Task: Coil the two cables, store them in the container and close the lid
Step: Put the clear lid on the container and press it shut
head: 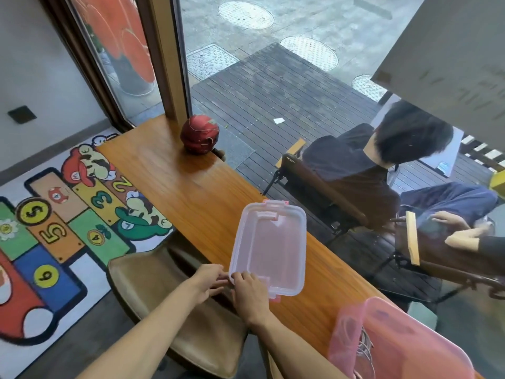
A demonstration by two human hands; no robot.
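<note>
Pink lid (269, 248) lies off the container (396, 340) on the surface (175, 170), both grips pinching its near corner: left hand (209, 280), right hand (250, 292); cables (364, 348) look already inside, closing remains.

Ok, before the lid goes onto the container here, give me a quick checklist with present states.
1. Lid within grasp: ok, both the left hand and right hand are at its near corner.
2. Lid lifted: not ok, it lies flat on the table.
3. Cables inside container: ok, pale loops show through the wall.
4. Both cables in: cannot tell.
5. Path to container clear: ok.
</note>
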